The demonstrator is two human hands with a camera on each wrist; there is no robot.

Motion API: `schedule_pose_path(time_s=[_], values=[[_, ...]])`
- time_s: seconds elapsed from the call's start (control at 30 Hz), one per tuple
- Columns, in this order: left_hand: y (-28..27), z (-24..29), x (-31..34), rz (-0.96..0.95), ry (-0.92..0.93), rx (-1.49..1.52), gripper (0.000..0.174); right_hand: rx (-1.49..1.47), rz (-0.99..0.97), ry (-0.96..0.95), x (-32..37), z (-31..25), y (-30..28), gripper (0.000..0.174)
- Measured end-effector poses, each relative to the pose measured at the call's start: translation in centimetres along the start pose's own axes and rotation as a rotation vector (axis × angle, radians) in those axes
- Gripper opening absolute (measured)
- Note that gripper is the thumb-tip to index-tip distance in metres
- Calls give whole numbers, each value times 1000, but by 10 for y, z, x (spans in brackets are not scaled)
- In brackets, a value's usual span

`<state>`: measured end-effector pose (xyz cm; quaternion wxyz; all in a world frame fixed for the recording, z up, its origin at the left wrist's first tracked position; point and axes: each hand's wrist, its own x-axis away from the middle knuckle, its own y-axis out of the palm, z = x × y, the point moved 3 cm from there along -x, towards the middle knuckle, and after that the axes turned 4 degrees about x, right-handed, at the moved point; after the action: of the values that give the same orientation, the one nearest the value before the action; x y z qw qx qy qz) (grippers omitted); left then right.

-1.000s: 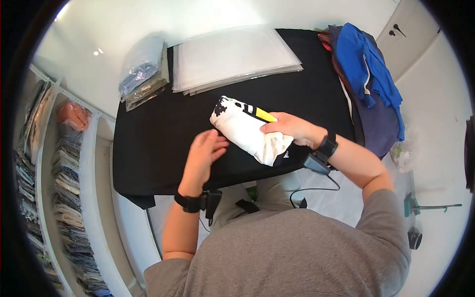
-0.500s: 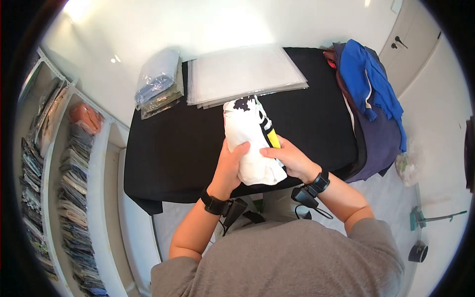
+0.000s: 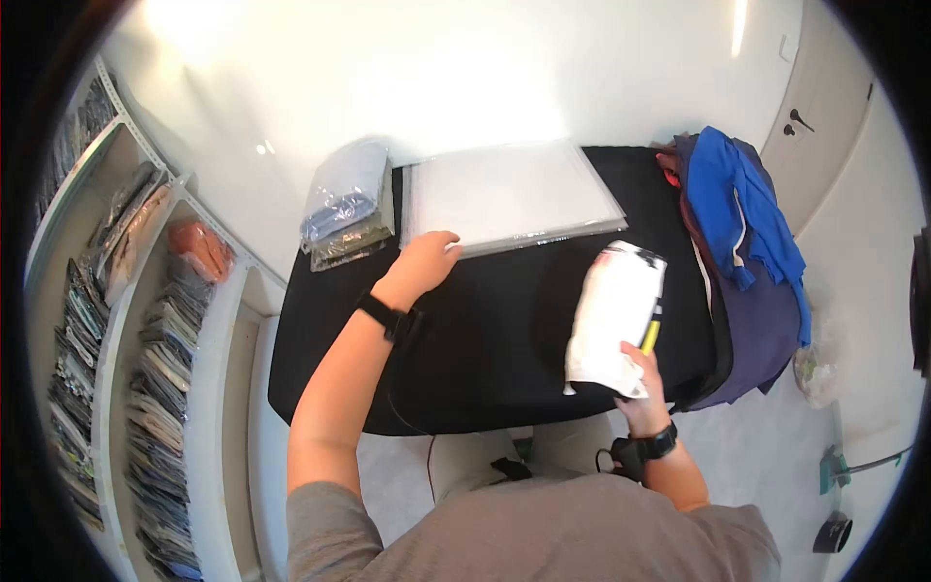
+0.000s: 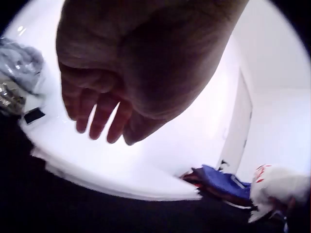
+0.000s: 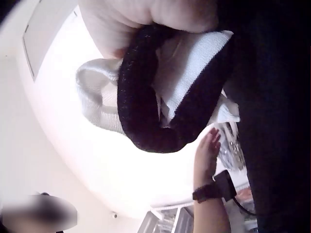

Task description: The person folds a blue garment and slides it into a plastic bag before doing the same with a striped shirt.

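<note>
My right hand (image 3: 642, 396) grips the lower end of a folded white garment (image 3: 613, 315), thumb on top, above the right part of the black-covered table. Dark patches mark the garment's far end, and a yellow and black strip runs along its right side. Seen from the right wrist, black knit bands (image 5: 138, 97) and white fabric form open loops below the palm. At the near left corner of a stack of flat clear plastic bags (image 3: 514, 199) is my left hand (image 3: 422, 267), holding nothing. Its fingers (image 4: 99, 114) hang loosely extended over the stack in the left wrist view.
Bagged folded clothes (image 3: 344, 199) lie at the table's back left. A pile with a blue garment (image 3: 722, 199) on top drapes over the right edge. Shelves (image 3: 184, 320) packed with bagged clothes stand at left. Black cloth (image 3: 495, 339) covers the table.
Both hands held the garment half a second ago. My left hand has let go and moved away to the plastic bags, while my right hand has carried the garment to the right.
</note>
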<state>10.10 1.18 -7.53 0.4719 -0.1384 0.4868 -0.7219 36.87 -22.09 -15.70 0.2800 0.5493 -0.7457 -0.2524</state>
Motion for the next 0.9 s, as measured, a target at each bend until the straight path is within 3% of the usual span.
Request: schedule_pose_path(time_s=[0.1,0.17,0.2,0.23,0.3,0.33,0.47,0.53,0.6,0.73,0.9], values=[[17,-42,-24,-2,24,-121,32,-73,143,-121,-2,-17,-20,34],[30,-60,-27,96,57,-159,27,-73,100,-201,-15,-15,-42,32],[35,-66,-30,35,-39,-218,25,-85,106,-234,-15,-12,-59,30],[39,-70,-31,-28,-137,-275,23,-285,56,-121,-23,-9,-76,29],[41,-72,-32,-19,-139,-378,18,-259,150,-194,-25,-7,-80,29],[42,-73,-33,-17,-146,-476,15,-361,58,-153,-29,-4,-88,28],[36,-60,-31,-2,-64,-634,11,-324,73,-109,-21,-7,-75,28],[33,-63,-31,128,58,-612,12,-367,31,-67,-26,-4,-85,28],[33,-61,-31,140,68,-606,11,-388,-41,-69,-23,-6,-80,27],[29,-41,-27,89,13,-545,11,-303,57,-113,-20,-7,-76,27],[41,-5,-27,38,-20,-487,12,-337,0,-79,-23,-5,-82,26]])
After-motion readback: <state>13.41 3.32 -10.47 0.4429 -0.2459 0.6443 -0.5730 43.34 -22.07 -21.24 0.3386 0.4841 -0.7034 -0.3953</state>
